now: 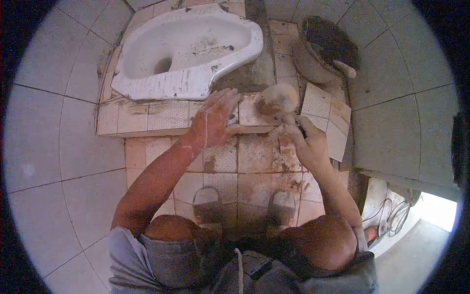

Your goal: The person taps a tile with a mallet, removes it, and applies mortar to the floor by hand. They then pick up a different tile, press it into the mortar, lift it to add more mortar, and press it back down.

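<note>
The fingers [293, 128] of the right hand [311, 144] are curled around the near end of a pale, dusty, mallet-like tool with a rounded head [280, 98], which is at the tiled step, right of centre. The left hand [208, 120] lies palm down to its left, fingers outstretched and almost together; whether anything is under the palm I cannot tell. Beneath it runs the raised step of pale, textured square tiles [169, 113], stained brown toward the right. Just beyond, far left, sits a white ceramic squat toilet [164, 87] speckled with dirt. Right of the tool, pale loose tiles [317, 105] lie at an angle, and farther off stands a round, dirt-caked bucket [313, 61] with a pale rod-like piece [345, 69] across its rim. Nearer, two feet [207, 200] rest on the stained tiled floor [254, 159]; at near right lies a looped cable [399, 215].
</note>
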Action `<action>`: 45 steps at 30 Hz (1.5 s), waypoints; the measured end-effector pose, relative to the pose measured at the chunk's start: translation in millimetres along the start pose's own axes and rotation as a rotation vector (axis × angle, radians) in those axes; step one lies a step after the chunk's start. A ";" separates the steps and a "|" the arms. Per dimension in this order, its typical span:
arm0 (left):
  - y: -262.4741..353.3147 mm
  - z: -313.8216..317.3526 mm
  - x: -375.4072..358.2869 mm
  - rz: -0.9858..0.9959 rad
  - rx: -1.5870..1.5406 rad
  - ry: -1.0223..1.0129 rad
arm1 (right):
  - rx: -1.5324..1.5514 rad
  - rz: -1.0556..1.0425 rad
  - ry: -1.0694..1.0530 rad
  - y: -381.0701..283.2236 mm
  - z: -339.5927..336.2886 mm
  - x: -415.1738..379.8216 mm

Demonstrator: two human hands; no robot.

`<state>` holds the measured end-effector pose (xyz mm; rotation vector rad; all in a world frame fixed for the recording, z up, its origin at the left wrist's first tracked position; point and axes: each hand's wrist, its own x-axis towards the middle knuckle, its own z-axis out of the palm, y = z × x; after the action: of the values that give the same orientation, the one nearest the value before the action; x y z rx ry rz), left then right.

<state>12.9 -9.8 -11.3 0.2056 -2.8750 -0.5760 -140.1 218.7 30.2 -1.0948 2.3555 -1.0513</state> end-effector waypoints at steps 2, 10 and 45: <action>5.1 -5.4 2.9 -0.083 -0.106 0.026 | -0.023 -0.046 -0.015 -1.3 0.6 2.5; 5.3 -7.5 7.5 -0.042 -0.041 0.057 | -0.266 -0.161 -0.069 -0.8 16.3 14.2; 7.6 -7.6 22.0 0.038 0.093 -0.041 | -0.033 0.011 -0.031 -0.5 -9.0 7.8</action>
<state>-7.5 -9.6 2.3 0.1542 -2.9410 -0.4457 -150.0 216.9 36.7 -1.1001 2.3601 -0.9882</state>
